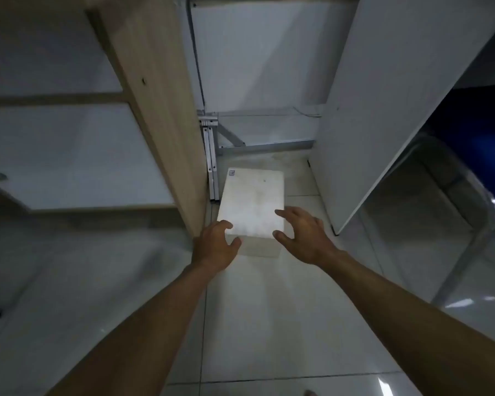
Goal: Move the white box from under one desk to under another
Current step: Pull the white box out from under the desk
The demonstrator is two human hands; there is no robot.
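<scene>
A white rectangular box point(252, 201) lies flat on the tiled floor under a desk, between a wooden side panel and a white side panel. A small label sits on its far left corner. My left hand point(215, 247) curls around the box's near left corner, with the thumb and fingers touching it. At the near right corner my right hand point(300, 235) has its fingers spread, fingertips over the box's top edge; whether they touch is unclear.
A light wooden panel point(155, 110) stands left of the box, with metal desk legs point(212, 167) right behind it. A white panel point(383, 95) walls off the right side. A clear plastic chair mat or bin point(440, 210) lies further right. Glossy floor tiles point(269, 324) run toward me.
</scene>
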